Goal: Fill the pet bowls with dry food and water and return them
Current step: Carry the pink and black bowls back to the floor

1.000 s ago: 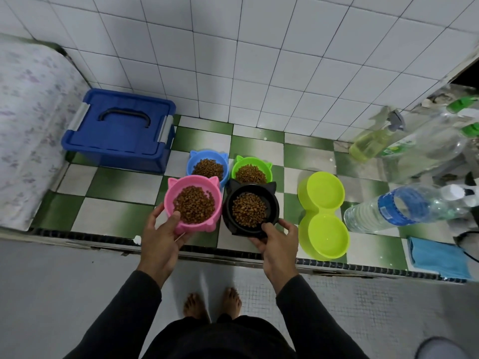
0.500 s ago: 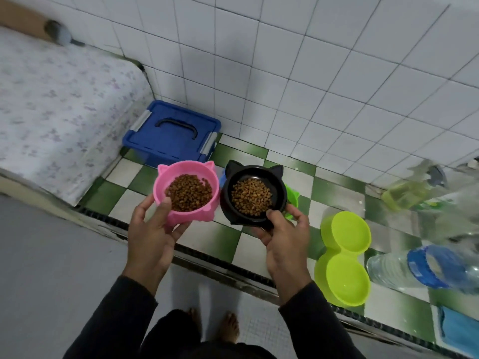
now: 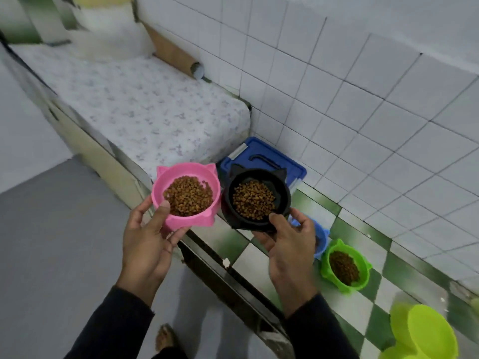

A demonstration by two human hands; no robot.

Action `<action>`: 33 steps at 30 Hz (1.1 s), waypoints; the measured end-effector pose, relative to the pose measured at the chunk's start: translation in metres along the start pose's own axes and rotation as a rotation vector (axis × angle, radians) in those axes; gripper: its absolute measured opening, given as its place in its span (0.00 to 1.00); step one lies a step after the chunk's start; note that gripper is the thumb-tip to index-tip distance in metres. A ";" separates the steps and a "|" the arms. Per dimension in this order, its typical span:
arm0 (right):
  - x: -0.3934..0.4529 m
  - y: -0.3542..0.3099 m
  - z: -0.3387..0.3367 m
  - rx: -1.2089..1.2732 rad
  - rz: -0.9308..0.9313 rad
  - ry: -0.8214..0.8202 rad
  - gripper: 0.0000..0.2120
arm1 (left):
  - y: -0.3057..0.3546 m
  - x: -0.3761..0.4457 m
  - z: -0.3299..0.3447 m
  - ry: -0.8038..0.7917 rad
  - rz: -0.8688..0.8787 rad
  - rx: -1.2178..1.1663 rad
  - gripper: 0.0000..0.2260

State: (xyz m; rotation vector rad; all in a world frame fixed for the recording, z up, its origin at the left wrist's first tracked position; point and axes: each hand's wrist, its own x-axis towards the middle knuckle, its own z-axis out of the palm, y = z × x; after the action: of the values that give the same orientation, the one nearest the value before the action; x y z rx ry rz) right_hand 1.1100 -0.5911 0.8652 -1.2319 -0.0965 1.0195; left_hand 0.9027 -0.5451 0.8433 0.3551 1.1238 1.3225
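Frame centre: left hand (image 3: pixel 147 244) grips pink cat-ear bowl (image 3: pixel 186 195) of kibble, thumb over rim; right hand (image 3: pixel 290 244) likewise clamps black cat-ear bowl (image 3: pixel 255 199). Lower right, on checkered floor (image 3: pixel 355 221): green bowl (image 3: pixel 344 266) with kibble; blue bowl (image 3: pixel 321 238), contents possibly hidden; lime double bowl (image 3: pixel 425 332).

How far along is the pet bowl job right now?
Done: kibble fills the pink bowl, black bowl and green bowl. In hand: left hand grips the pink one, right hand the black one, both lifted. Left: returning them; the lime double bowl shows no water.
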 end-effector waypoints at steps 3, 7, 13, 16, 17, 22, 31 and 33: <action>-0.006 0.017 0.047 -0.030 0.025 -0.058 0.17 | 0.038 0.018 -0.024 0.037 0.031 -0.023 0.23; -0.016 0.046 0.112 -0.065 0.065 -0.128 0.17 | 0.087 0.044 -0.058 0.097 0.079 -0.042 0.22; -0.037 0.096 0.203 -0.080 0.117 -0.220 0.20 | 0.153 0.083 -0.118 0.196 0.149 -0.059 0.21; -0.047 0.124 0.246 -0.113 0.141 -0.265 0.20 | 0.182 0.100 -0.150 0.248 0.171 -0.095 0.21; -0.049 0.133 0.260 -0.128 0.148 -0.275 0.20 | 0.190 0.106 -0.160 0.265 0.181 -0.102 0.21; -0.057 0.171 0.324 -0.189 0.192 -0.362 0.20 | 0.224 0.132 -0.206 0.353 0.235 -0.177 0.21; -0.051 0.247 0.438 -0.303 0.323 -0.503 0.21 | 0.270 0.194 -0.277 0.536 0.294 -0.286 0.21; -0.045 0.266 0.466 -0.327 0.345 -0.530 0.20 | 0.282 0.211 -0.287 0.566 0.307 -0.306 0.21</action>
State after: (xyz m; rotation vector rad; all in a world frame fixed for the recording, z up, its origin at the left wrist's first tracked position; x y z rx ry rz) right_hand 0.6645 -0.2897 0.8504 -1.2656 -0.4913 1.6673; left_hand 0.4775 -0.3852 0.8301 -0.0901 1.3343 1.9115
